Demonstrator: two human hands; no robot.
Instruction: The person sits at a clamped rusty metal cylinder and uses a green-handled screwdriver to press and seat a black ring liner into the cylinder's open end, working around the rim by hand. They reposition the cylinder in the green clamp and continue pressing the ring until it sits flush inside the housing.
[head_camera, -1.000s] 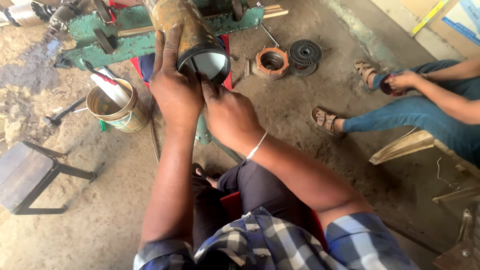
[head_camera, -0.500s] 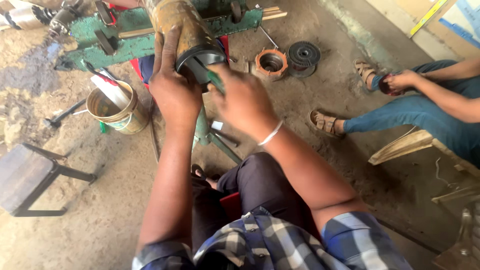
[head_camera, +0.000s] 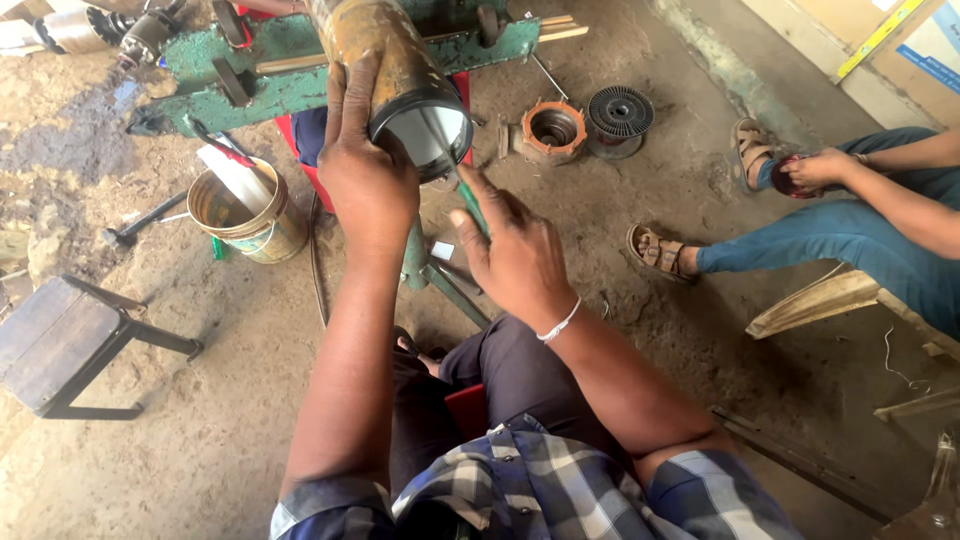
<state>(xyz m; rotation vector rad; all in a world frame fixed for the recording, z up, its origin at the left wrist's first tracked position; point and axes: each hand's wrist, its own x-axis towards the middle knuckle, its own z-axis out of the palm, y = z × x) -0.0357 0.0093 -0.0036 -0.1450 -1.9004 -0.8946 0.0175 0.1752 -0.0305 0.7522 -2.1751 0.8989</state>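
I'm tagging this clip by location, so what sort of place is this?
Probably a small repair workshop, with work done on a bare dirt floor. A green metal machine frame, a copper-wound coil part and a black spool suggest motor rewinding.

Dirt floor (head_camera: 650, 230) — bucket (head_camera: 245, 215), perhaps spool (head_camera: 620, 112)

Bucket (head_camera: 248, 214) left of the cylinder (head_camera: 400, 80); stool (head_camera: 62, 345) nearer left; spool (head_camera: 620, 112) right (beside a ring (head_camera: 554, 130)).

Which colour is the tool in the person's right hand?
Green: the thin tool in the right hand, seen in the head view.
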